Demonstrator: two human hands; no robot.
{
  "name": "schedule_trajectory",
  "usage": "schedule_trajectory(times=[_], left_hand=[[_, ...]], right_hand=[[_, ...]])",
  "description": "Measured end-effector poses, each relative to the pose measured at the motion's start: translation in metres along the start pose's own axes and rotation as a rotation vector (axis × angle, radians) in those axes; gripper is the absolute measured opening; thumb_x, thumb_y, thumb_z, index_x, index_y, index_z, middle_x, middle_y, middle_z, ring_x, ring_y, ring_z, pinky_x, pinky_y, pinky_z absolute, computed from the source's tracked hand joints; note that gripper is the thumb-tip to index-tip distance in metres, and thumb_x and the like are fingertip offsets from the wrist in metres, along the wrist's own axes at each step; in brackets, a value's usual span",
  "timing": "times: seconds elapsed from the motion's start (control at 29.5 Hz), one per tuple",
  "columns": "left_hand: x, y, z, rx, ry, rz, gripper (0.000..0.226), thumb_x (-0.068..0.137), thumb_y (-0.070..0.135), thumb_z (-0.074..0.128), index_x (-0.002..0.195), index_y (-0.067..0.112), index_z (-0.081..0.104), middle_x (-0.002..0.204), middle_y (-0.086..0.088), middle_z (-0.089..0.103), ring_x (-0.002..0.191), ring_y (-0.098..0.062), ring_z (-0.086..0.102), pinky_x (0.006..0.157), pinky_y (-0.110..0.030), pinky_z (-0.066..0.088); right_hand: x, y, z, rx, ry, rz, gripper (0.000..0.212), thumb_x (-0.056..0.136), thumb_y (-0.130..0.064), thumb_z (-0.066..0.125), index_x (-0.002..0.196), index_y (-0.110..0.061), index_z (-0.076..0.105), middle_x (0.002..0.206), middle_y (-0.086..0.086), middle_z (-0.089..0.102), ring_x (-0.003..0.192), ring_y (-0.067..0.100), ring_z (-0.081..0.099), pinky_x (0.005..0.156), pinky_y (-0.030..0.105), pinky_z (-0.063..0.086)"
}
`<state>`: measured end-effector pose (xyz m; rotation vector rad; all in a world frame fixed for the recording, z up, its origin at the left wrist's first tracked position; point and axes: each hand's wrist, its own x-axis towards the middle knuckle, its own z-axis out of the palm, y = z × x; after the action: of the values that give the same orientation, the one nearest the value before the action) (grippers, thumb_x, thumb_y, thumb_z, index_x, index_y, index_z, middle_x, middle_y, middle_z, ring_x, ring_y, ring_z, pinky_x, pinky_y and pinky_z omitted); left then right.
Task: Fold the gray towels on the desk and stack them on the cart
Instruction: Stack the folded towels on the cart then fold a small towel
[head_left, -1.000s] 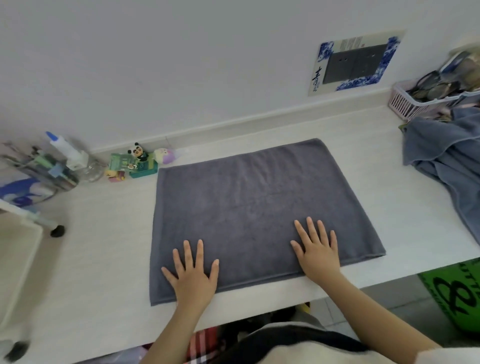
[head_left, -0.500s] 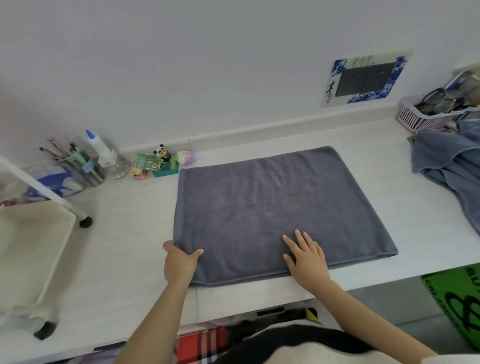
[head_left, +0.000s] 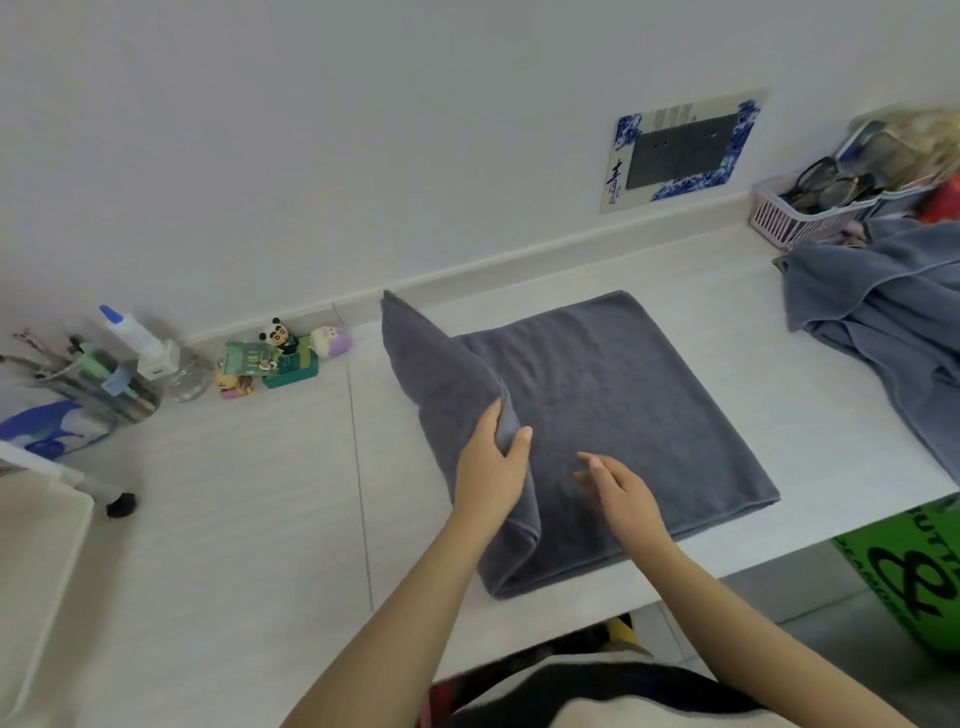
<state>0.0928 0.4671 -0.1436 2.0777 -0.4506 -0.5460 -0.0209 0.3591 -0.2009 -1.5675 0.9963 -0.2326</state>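
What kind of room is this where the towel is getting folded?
Probably a bedroom or study at home, at a desk against a wall. Clues: little toy figures beside a pen holder, a basket of glasses, and a wall socket with a decorative sticker.

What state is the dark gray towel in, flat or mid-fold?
Mid-fold. The left hand grips the dark gray towel's left edge, lifted off the desk and tipped rightward; the rest lies flat.

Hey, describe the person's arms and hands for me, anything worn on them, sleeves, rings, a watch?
Both forearms are bare to the frame's bottom edge, no sleeves showing. The left hand and right hand wear no gloves; no watch, bracelet or ring is visible. Nails look short and unpainted.
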Motion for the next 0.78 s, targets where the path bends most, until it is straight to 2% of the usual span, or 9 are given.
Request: schedule_trajectory(times=[0.1,0.17,0.24,0.31,0.41,0.48,0.54,0.64,0.78], left_hand=[[0.01,0.0,0.03,-0.071,-0.302,-0.048,0.05,0.098,0.035,0.047,0.146,0.025,0.034,0.124,0.004,0.058,0.106,-0.008,0.056,0.092,-0.021,0.041],[0.014,-0.01,0.04,-0.071,-0.379,-0.055,0.04,0.1,0.034,0.041,0.138,0.022,0.045,0.116,0.002,0.063,0.093,-0.007,0.06,0.086,-0.02,0.044],[0.027,-0.025,0.041,0.192,-0.195,0.087,0.035,0.1,0.03,0.039,0.128,0.019,0.056,0.125,-0.001,0.059,0.11,-0.013,0.056,0.096,-0.023,0.038],[0.043,-0.042,0.035,0.527,-0.034,0.227,0.037,0.1,0.029,0.038,0.132,0.019,0.054,0.139,-0.004,0.048,0.132,-0.02,0.039,0.109,-0.033,0.025],[0.059,-0.067,0.025,0.863,-0.167,0.221,0.051,0.102,0.038,0.027,0.149,0.019,0.026,0.158,-0.009,0.016,0.146,-0.023,0.01,0.119,-0.039,0.006],[0.059,-0.075,0.023,1.017,-0.221,0.22,0.057,0.101,0.043,0.023,0.151,0.018,0.018,0.156,-0.013,0.019,0.143,-0.027,0.018,0.117,-0.039,0.013],[0.051,-0.071,0.025,1.115,-0.218,0.248,0.057,0.098,0.047,0.027,0.144,0.014,0.038,0.138,-0.017,0.047,0.124,-0.031,0.046,0.104,-0.039,0.034],[0.034,-0.054,0.036,1.098,-0.192,0.459,0.05,0.084,0.046,0.036,0.091,0.011,0.071,0.073,-0.007,0.066,0.062,-0.025,0.062,0.061,-0.032,0.048],[0.027,-0.042,0.048,0.865,-0.344,0.548,0.038,0.091,0.035,0.037,0.094,0.016,0.069,0.085,-0.002,0.067,0.077,-0.025,0.062,0.075,-0.035,0.043]], right_hand=[[0.007,-0.008,-0.007,0.207,0.017,0.171,0.046,0.101,-0.041,0.03,0.116,-0.014,0.063,0.102,0.002,0.068,0.098,0.021,0.063,0.085,0.033,0.051],[0.011,-0.005,-0.011,0.121,-0.022,0.273,0.057,0.098,-0.052,0.026,0.125,-0.014,0.059,0.12,0.002,0.061,0.114,0.022,0.055,0.093,0.033,0.043],[0.014,0.001,-0.013,-0.037,-0.06,0.289,0.061,0.093,-0.058,0.037,0.13,-0.012,0.051,0.129,0.003,0.054,0.12,0.024,0.05,0.095,0.034,0.04],[0.018,0.007,-0.011,-0.231,-0.115,0.212,0.053,0.089,-0.054,0.052,0.123,-0.013,0.05,0.117,0.002,0.058,0.104,0.02,0.055,0.08,0.03,0.044],[0.025,0.015,-0.009,-0.422,-0.1,0.15,0.023,0.092,-0.036,0.056,0.099,-0.015,0.051,0.088,-0.003,0.057,0.084,0.018,0.055,0.067,0.027,0.04],[0.035,0.016,-0.017,-0.482,-0.027,0.127,0.019,0.093,-0.031,0.056,0.087,-0.015,0.048,0.078,-0.003,0.054,0.083,0.023,0.057,0.064,0.03,0.038],[0.046,0.013,-0.032,-0.596,0.051,0.089,0.018,0.092,-0.03,0.056,0.085,-0.016,0.047,0.083,0.002,0.06,0.09,0.029,0.059,0.065,0.031,0.037],[0.072,0.013,-0.059,-0.839,0.159,-0.026,0.016,0.091,-0.03,0.056,0.087,-0.014,0.057,0.098,0.011,0.067,0.097,0.033,0.058,0.076,0.036,0.041],[0.098,0.014,-0.087,-0.885,0.136,-0.092,0.018,0.09,-0.023,0.057,0.102,-0.013,0.066,0.104,0.01,0.062,0.106,0.032,0.05,0.086,0.035,0.038]])
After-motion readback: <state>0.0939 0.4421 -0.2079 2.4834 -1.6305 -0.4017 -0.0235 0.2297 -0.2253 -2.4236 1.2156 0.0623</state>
